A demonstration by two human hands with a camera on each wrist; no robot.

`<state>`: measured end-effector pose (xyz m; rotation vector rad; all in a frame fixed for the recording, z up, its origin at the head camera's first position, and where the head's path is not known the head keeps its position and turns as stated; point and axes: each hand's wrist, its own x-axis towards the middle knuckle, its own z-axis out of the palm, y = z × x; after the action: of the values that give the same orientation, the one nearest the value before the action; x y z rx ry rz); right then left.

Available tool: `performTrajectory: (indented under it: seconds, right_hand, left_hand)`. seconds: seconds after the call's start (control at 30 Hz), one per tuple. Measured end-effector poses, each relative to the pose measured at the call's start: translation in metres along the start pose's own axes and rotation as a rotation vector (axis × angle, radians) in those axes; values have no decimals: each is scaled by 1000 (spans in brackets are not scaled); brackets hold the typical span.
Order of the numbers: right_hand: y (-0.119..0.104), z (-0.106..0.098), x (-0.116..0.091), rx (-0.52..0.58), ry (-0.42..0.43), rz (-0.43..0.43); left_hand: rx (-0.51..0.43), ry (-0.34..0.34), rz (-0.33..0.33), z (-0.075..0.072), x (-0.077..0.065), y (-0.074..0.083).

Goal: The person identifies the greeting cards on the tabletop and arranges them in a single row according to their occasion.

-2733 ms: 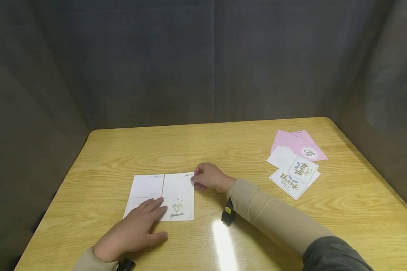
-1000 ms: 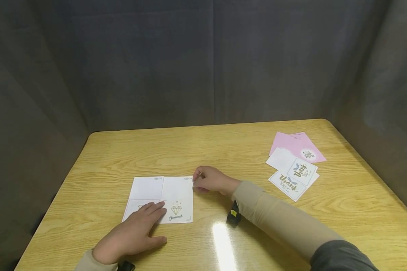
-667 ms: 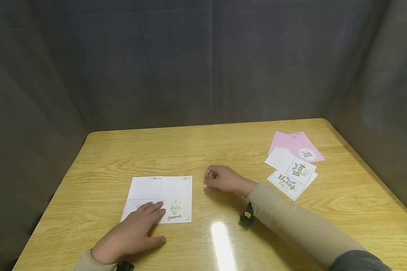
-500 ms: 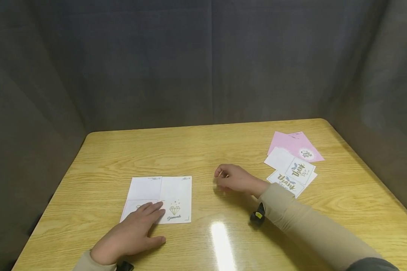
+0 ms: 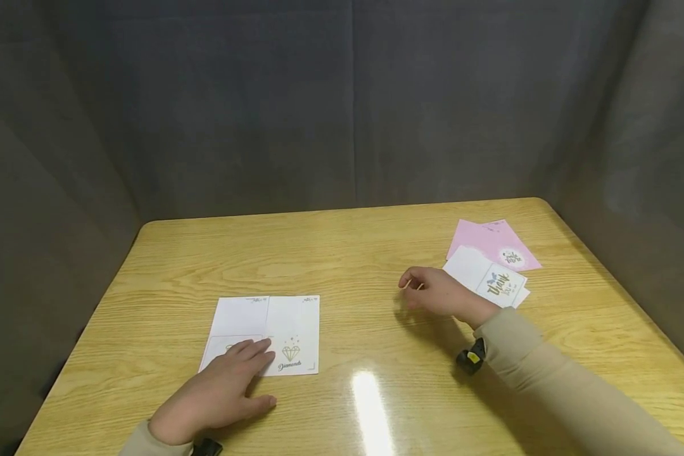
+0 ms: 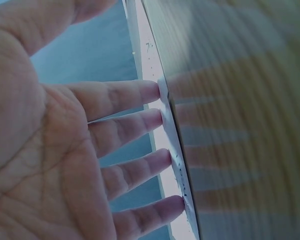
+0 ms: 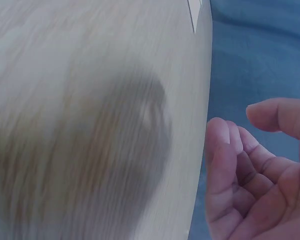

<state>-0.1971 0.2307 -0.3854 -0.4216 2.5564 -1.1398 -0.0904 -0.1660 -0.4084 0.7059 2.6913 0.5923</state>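
Two white cards lie side by side on the left half of the table. The right one, a diamond card (image 5: pixel 296 323), carries a gold diamond drawing and the word "Diamonds". My left hand (image 5: pixel 216 386) rests with extended fingers over the lower part of the left card (image 5: pixel 239 315), hiding some of its print. In the left wrist view the fingertips of the left hand (image 6: pixel 135 150) touch the cards. My right hand (image 5: pixel 439 291) hovers above the table, fingers loosely bent and holding nothing. In the right wrist view the thumb of the right hand (image 7: pixel 260 180) stands apart from the fingers.
White "Thank you" cards (image 5: pixel 498 285) overlap at the right, partly behind my right hand. Pink cards (image 5: pixel 475 237) lie just beyond them. The wooden table (image 5: pixel 319 253) ends at a dark curtain (image 5: pixel 342 114) on the back and sides.
My right hand has let go of the diamond card's right edge and moved right, close to the thank-you cards. My left hand has stayed on the left cards.
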Motion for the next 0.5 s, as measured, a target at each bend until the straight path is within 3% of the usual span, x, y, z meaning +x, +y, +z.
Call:
performTrajectory:
  seconds: [0.5]
  right_hand:
    - [25,-29,-25,7,57,48]
  left_hand:
    - [38,3,-10,-2,5,6]
